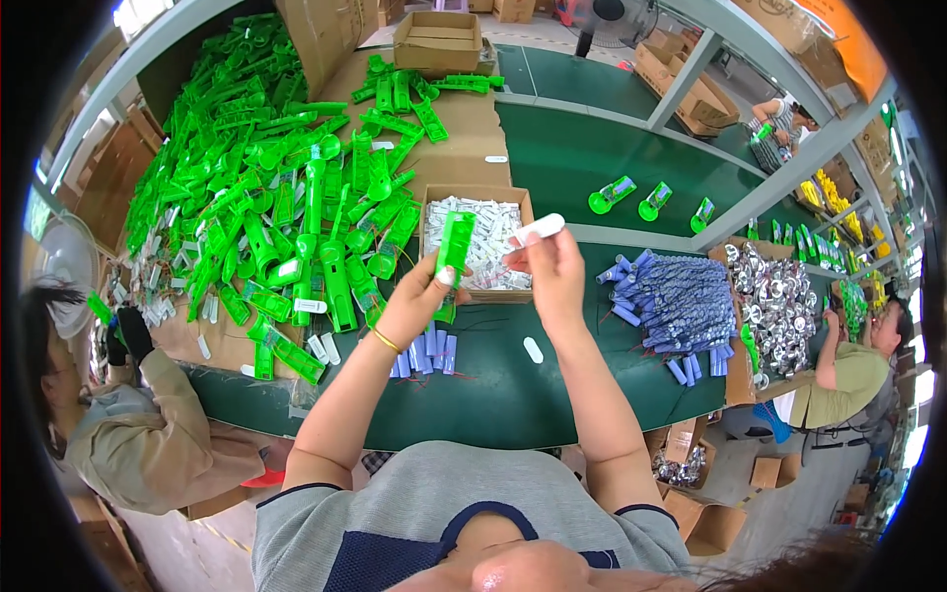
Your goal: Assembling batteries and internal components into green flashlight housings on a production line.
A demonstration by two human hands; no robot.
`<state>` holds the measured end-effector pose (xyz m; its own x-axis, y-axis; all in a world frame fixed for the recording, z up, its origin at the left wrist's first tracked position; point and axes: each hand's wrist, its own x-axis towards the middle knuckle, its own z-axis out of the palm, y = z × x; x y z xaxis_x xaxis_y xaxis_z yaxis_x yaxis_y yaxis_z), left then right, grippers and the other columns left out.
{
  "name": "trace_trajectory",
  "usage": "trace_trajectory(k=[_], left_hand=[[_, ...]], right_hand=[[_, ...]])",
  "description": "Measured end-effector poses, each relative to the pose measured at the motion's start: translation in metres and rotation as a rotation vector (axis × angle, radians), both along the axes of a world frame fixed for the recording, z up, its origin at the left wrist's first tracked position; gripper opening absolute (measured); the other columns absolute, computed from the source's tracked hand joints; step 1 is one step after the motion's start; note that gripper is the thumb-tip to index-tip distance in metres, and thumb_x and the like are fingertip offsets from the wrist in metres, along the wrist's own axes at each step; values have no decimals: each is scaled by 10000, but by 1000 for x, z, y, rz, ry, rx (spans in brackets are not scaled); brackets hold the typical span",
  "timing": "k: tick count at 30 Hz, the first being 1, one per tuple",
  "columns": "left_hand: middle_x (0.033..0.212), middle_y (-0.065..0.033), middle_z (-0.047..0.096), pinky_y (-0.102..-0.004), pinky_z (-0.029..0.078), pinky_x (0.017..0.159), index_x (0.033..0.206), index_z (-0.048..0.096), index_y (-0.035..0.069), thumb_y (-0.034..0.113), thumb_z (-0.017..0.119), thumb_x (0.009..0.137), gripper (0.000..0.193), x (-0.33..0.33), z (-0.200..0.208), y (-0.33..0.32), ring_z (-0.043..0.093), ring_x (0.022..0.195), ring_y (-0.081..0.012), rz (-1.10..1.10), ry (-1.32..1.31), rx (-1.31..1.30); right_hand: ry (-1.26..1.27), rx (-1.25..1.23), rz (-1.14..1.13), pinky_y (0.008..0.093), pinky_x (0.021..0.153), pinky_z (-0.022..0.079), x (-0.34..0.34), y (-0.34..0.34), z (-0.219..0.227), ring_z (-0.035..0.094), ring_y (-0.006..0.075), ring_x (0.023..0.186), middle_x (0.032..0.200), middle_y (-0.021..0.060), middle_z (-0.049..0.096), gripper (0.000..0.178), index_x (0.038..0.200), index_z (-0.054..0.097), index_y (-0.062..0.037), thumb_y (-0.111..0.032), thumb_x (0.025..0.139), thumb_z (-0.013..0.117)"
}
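My left hand (416,301) grips a green plastic housing (456,240), holding it upright above the table. A white oval plastic cover (540,230) is pinched between the fingers of my right hand (554,274), to the right of the housing and apart from it. Below and beyond both hands stands a small cardboard box (490,296) full of white plastic pieces (483,215). Near my left wrist lie several blue battery cells (434,353). Another white oval cover (534,350) rests on the green tabletop (493,395) between my forearms.
A large heap of green housings (316,212) covers the cardboard at left. To the right are stacked blue cells (681,306) and a box of silver cups (774,301). Green housings (614,194) sit on the green belt beyond. Co-workers sit left (148,424), right (843,380) and far right.
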<state>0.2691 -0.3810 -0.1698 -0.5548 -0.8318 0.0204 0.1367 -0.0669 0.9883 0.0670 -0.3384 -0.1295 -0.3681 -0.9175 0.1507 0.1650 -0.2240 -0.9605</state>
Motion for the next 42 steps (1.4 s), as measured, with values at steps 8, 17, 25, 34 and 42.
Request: trace_trajectory(k=[8, 17, 25, 34, 42], left_hand=[[1046, -204, 665, -337, 529, 785, 1420, 418, -3, 217, 521, 1011, 476, -21, 1, 4, 673, 871, -239, 129, -312, -215], [1151, -326, 595, -485, 486, 903, 1398, 428, -28, 128, 529, 898, 534, -30, 22, 1, 582, 1039, -483, 113, -810, -647], [977, -129, 637, -285, 499, 728, 1565, 105, 36, 189, 440, 1022, 656, -26, 21, -1, 577, 698, -145, -160, -129, 53], [982, -92, 585, -273, 481, 778, 1575, 63, 43, 200, 348, 1057, 612, -28, 1, -1, 564, 803, -135, -148, -84, -213], [1497, -194, 371, -337, 323, 1115, 1556, 18, -23, -15, 483, 871, 828, -21, -7, 6, 415, 1355, -261, 2, -362, -336]], right_hand=[[1276, -151, -181, 421, 635, 511, -3, -9, 0, 637, 332, 735, 834, 123, 608, 167, 1056, 643, -54, -72, 891, 634], [1244, -70, -170, 423, 650, 523, -15, -19, -12, 642, 343, 736, 841, 148, 628, 196, 1040, 670, -31, -76, 850, 656], [463, -87, 94, 288, 750, 514, -29, -31, -43, 632, 163, 901, 1085, 90, 625, 218, 1131, 649, -18, -31, 926, 576], [-373, 157, 371, 315, 834, 509, -7, -14, -35, 639, 139, 865, 952, 82, 684, 240, 1143, 628, 42, -23, 933, 533], [365, 113, 15, 194, 596, 398, 35, 0, -28, 554, 49, 722, 907, 15, 630, 480, 1348, 514, -34, -64, 894, 665]])
